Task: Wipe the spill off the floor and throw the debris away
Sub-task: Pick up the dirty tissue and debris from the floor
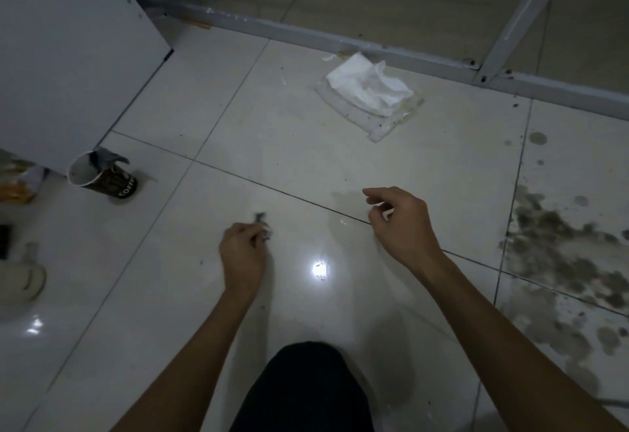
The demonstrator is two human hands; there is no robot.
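My left hand [243, 254] hovers low over the glossy floor tiles [296, 159] and grips a small crumpled grey scrap [262, 227] that pokes out past its fingers. To its right, my right hand [398, 224] hangs with loosely curled fingers and holds nothing. A white tissue [369, 86] lies on a clear plastic wrapper [384, 121] near the far wall rail. A faint wet patch [347, 198] shows just left of my right hand. A paper coffee cup [102, 178] lies tipped at the left with grey debris stuffed in its mouth.
A dark blotchy stain [561, 254] spreads over the tiles at the right. A grey cabinet panel [68, 57] stands at the upper left, a metal rail [340, 40] runs along the back. A shoe [23, 278] sits at the left edge. My dark-clothed knee [306, 387] fills the bottom centre.
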